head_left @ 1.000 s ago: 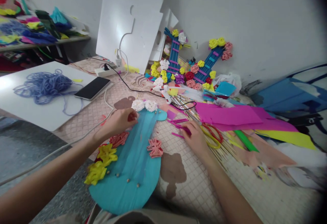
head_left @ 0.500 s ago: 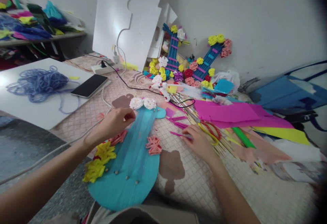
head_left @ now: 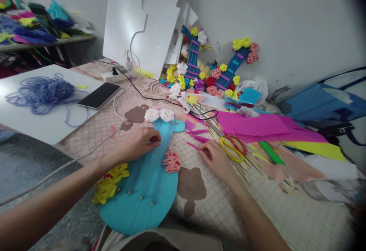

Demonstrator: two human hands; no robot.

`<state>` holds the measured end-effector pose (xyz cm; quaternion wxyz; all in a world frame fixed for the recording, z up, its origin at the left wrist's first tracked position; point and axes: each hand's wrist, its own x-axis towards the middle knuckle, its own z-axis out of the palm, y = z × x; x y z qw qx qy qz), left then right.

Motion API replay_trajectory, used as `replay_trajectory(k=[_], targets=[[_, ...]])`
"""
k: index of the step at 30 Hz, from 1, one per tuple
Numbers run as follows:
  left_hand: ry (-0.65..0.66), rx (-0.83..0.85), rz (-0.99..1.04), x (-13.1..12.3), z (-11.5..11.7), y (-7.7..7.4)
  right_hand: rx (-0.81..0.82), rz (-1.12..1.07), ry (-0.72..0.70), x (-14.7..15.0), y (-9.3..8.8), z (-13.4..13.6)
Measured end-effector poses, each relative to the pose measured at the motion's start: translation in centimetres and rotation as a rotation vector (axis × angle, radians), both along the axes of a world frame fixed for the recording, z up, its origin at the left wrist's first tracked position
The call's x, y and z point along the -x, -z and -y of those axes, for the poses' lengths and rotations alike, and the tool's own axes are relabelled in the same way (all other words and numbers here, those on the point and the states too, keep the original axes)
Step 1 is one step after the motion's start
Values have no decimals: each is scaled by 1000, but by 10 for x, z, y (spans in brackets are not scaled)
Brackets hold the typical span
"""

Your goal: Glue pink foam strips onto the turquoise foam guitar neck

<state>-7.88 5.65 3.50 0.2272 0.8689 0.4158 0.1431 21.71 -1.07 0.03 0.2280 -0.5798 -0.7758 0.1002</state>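
Observation:
A turquoise guitar-shaped craft piece (head_left: 164, 190) lies near the table's front edge, with threads stretched along its neck and small beads at both ends. White paper flowers (head_left: 159, 115) top its neck, yellow ones (head_left: 106, 190) sit along the left side, and a salmon-pink flower (head_left: 171, 162) is at the right. My left hand (head_left: 143, 142) is over the neck, fingertips pinched; whatever is between them I cannot make out. Between thumb and fingers of my right hand (head_left: 216, 158) is a thin magenta paper strip (head_left: 193, 145). More magenta strips (head_left: 198, 132) lie just beyond it.
Scissors (head_left: 234, 148) and wooden sticks (head_left: 251, 163) lie right of my right hand, beside magenta paper (head_left: 257, 127). A glue gun (head_left: 181, 99) with its black cord lies behind. On the left are a phone (head_left: 99, 95), blue yarn (head_left: 45, 94) and a white cable (head_left: 85, 155).
My left hand has moved right, onto the guitar's neck, and now covers the pink flower on the left edge. My right hand has shifted slightly, and the magenta strip now points farther left.

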Motion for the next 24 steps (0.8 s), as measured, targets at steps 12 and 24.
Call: replay_trajectory(k=[12, 24], targets=[[92, 31, 115, -53, -13, 0, -38, -30, -115, 30, -7, -13], [96, 175, 227, -37, -24, 3, 85, -379, -1, 19, -6, -4]])
